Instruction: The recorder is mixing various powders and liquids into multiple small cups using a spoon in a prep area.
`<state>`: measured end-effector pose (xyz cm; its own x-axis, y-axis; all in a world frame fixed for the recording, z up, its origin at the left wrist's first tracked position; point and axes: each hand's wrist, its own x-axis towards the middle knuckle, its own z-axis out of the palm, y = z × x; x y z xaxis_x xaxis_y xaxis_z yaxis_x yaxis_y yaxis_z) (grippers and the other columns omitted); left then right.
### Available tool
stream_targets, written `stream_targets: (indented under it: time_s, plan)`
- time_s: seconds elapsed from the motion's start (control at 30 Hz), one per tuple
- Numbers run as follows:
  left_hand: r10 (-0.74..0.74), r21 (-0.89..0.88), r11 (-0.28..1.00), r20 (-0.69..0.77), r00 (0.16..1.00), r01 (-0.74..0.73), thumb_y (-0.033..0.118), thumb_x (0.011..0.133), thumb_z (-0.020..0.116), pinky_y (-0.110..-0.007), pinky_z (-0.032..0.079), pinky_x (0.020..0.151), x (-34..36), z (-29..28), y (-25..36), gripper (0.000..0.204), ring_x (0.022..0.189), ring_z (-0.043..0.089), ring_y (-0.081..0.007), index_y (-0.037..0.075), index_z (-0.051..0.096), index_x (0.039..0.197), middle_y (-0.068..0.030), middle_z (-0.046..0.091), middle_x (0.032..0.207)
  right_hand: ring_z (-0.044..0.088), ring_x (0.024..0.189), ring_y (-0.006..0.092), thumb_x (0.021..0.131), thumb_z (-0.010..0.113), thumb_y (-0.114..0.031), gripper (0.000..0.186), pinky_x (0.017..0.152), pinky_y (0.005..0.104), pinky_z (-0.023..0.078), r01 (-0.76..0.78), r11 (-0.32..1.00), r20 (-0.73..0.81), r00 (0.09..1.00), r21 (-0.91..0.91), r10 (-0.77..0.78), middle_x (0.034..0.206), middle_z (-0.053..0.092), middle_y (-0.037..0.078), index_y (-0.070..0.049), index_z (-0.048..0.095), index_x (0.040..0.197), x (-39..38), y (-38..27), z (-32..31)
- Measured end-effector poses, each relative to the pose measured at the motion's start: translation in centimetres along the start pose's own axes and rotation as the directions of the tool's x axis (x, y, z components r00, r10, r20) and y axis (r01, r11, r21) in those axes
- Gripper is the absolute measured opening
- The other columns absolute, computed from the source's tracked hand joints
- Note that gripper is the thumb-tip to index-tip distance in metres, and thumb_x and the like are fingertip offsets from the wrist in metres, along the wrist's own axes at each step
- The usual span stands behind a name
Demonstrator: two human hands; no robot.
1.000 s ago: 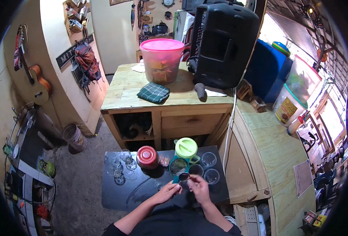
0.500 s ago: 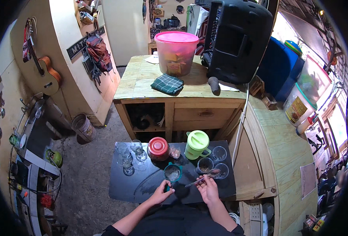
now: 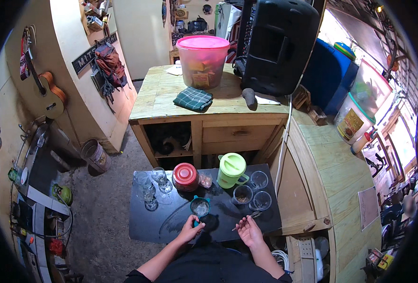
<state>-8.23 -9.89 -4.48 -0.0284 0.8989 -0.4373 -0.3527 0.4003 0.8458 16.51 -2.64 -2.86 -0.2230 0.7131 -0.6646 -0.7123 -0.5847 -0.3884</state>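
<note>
My left hand (image 3: 190, 229) grips the handle of a teal cup (image 3: 200, 206) with pale contents, near the front of a low black table (image 3: 147, 226). To its right, my right hand (image 3: 249, 230) hovers over the table's near edge, pinching a thin spoon (image 3: 257, 214) in its fingertips. Just beyond that hand stand two clear glasses, one with brown grains (image 3: 242, 194) and one nearly bare (image 3: 261, 200). A green lidded jug (image 3: 231, 170) and a red-lidded jar (image 3: 185, 175) sit further back.
Several empty stemmed glasses (image 3: 148, 186) crowd the table's far left. Behind stands a wooden workbench (image 3: 171, 94) with a pink-lidded tub (image 3: 202, 61), a checked cloth (image 3: 193, 99) and a black speaker (image 3: 279, 45). A wooden counter (image 3: 331, 160) is to the right, and a bucket (image 3: 94, 154) to the left.
My right hand has drawn the spoon back from over the teal cup toward the table's near edge. My left hand stays at the cup. The view has tilted slightly.
</note>
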Motion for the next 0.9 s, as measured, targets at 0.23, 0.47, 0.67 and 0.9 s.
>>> stream_targets:
  time_s: [0.23,0.47,0.67,0.9]
  plan:
    - [0.009,0.189,0.982,-0.071,0.997,0.004,0.017,0.084,0.066,-0.020,0.038,0.048,0.3,0.3,-0.6,0.028,0.061,0.050,-0.0061,0.011,0.041,0.096,-0.0020,0.052,0.081,0.050,0.058,0.0098,0.095,0.050,-0.028,0.021,0.054,0.0253,0.045,-0.016,0.997,0.038,0.999,-0.070,0.018,0.073,0.052,0.000,-0.010,0.055,0.105,-0.3,-0.1,-1.0]
    - [0.251,0.520,0.841,-0.134,0.959,-0.148,0.010,0.081,0.065,-0.027,0.049,0.062,1.4,-2.0,-3.9,0.018,0.065,0.057,-0.0132,0.005,0.050,0.088,-0.0079,0.054,0.086,0.041,0.054,0.0052,0.092,0.046,-0.007,0.037,0.049,0.0230,0.039,0.160,0.785,0.091,0.987,-0.599,-0.131,0.070,0.046,0.000,-0.006,0.046,0.128,0.9,-1.5,0.0]
    - [0.297,0.411,0.885,-0.130,0.946,-0.221,-0.006,0.079,0.052,-0.029,0.049,0.058,0.4,-0.3,-2.2,0.015,0.064,0.060,-0.0142,0.004,0.042,0.083,-0.0105,0.059,0.087,0.062,0.074,0.0160,0.090,0.044,-0.003,0.030,0.073,0.0261,0.048,0.495,-0.044,0.464,0.775,-0.868,-0.429,0.082,0.065,0.008,0.002,0.055,0.117,2.9,-3.4,-0.5]
    - [0.216,0.312,0.937,-0.168,0.962,-0.155,-0.001,0.084,0.055,-0.028,0.047,0.050,0.7,-0.9,-2.1,0.018,0.059,0.059,-0.0131,0.005,0.037,0.084,-0.0095,0.061,0.080,0.063,0.066,0.0179,0.088,0.053,-0.011,0.019,0.064,0.0306,0.048,0.432,-0.094,0.414,0.743,-0.897,-0.526,0.070,0.064,0.011,0.002,0.061,0.099,3.1,-3.9,0.8]
